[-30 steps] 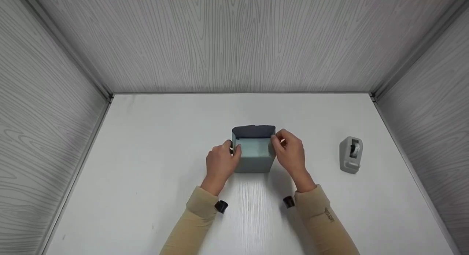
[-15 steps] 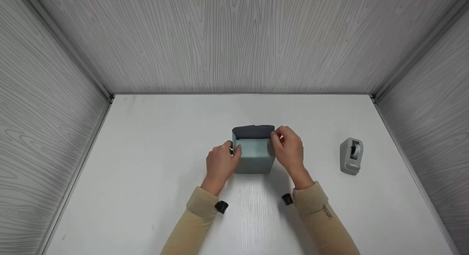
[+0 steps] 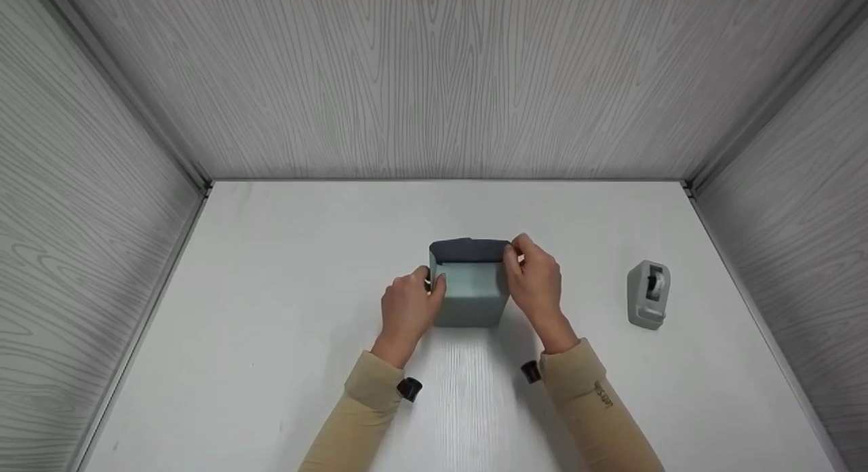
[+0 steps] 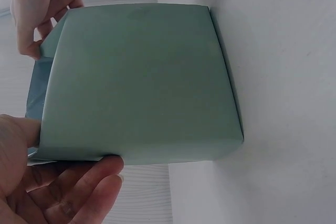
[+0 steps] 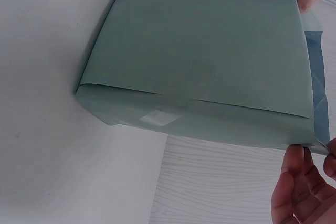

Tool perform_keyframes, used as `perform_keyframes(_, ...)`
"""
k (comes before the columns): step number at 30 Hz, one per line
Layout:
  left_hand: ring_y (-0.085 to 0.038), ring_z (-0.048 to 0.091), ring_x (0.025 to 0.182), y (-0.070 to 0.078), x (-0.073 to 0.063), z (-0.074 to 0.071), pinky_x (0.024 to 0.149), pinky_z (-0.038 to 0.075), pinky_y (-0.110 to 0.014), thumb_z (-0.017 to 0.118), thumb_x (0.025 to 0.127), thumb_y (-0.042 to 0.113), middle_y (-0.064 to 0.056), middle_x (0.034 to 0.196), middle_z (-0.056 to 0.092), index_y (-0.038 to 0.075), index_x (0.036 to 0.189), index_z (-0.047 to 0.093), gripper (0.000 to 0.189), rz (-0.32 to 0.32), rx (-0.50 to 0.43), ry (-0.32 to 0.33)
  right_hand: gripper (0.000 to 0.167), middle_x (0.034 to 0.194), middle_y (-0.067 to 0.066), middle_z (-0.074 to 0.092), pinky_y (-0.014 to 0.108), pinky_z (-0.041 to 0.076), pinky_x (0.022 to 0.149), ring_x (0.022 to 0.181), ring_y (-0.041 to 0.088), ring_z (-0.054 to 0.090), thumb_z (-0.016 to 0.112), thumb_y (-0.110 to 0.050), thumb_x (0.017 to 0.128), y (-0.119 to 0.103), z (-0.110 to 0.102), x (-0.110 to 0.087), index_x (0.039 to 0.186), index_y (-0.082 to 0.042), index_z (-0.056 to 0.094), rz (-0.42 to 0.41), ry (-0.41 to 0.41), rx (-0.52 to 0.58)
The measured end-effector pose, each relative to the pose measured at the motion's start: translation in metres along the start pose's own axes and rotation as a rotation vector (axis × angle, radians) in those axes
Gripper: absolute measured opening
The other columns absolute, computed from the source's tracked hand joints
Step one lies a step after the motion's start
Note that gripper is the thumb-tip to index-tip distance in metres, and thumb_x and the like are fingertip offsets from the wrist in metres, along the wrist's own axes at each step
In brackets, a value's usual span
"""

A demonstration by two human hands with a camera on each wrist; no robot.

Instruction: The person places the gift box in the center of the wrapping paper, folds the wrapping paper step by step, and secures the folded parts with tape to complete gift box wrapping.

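A box-shaped package in green paper stands on the table in the middle of the head view. Behind its pale green top, a flap rises with its dark blue inner face showing. My left hand pinches the upper left edge, thumb inside and fingers along the outer wall. At the far right corner, my right hand pinches the paper between thumb and curled fingers. A folded seam with a clear piece of tape runs down the right side in the right wrist view. What lies inside the paper is hidden.
A grey tape dispenser with a roll in it stands on the white table to the right. Wood-grain panels wall the table at the back and both sides.
My right hand has slid slightly away along the package's right edge, still pinching the paper. The left hand keeps its grip, and the head view has tilted a little.
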State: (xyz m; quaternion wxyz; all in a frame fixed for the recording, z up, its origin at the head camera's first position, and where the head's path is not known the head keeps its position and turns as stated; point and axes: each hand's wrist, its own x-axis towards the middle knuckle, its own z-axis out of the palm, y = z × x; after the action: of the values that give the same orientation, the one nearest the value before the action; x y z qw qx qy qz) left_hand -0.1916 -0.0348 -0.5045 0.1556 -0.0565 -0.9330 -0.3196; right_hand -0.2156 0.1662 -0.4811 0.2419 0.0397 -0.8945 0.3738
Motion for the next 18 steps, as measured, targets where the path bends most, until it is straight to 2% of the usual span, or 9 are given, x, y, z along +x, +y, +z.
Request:
perform_keyframes(4,-0.011,0.052,0.049,0.0,0.0,0.001,0.046,0.042,-0.029,0.062,0.095,0.031,-0.002,0.063,0.063,0.007,0.077,0.065,0.03,-0.01,-0.006,-0.007,0.018,0.075,0.003,0.064,0.035,0.046,0.059,0.065,0.017,0.058,0.056,-0.02,0.1,0.001,-0.001,-0.003,0.087,-0.01,0.062,0.0,-0.018,0.014)
perform_keyframes(10,-0.012,0.055,0.05,-0.001,-0.001,0.003,0.046,0.044,-0.03,0.062,0.095,0.031,-0.003,0.064,0.065,0.007,0.078,0.065,0.03,-0.011,-0.01,-0.005,0.02,0.089,0.004,0.064,0.034,0.049,0.065,0.076,0.017,0.06,0.058,-0.028,0.1,0.007,-0.008,-0.013,0.1,-0.008,0.062,0.03,-0.074,0.173)
perform_keyframes(13,-0.015,0.06,0.052,0.0,-0.001,0.002,0.048,0.048,-0.032,0.062,0.095,0.03,-0.005,0.067,0.067,0.006,0.078,0.066,0.029,-0.005,-0.015,0.006,0.018,0.092,0.005,0.064,0.035,0.051,0.066,0.081,0.017,0.062,0.061,-0.024,0.099,0.012,-0.012,-0.02,0.101,-0.007,0.064,0.067,-0.086,0.235)
perform_keyframes(18,-0.018,0.063,0.056,0.001,-0.001,0.002,0.05,0.05,-0.035,0.063,0.095,0.029,-0.005,0.069,0.068,0.006,0.079,0.066,0.029,-0.013,-0.019,0.017,0.012,0.093,0.004,0.066,0.034,0.052,0.067,0.084,0.017,0.064,0.068,-0.015,0.094,0.018,-0.015,-0.035,0.099,-0.004,0.067,0.079,-0.089,0.248)
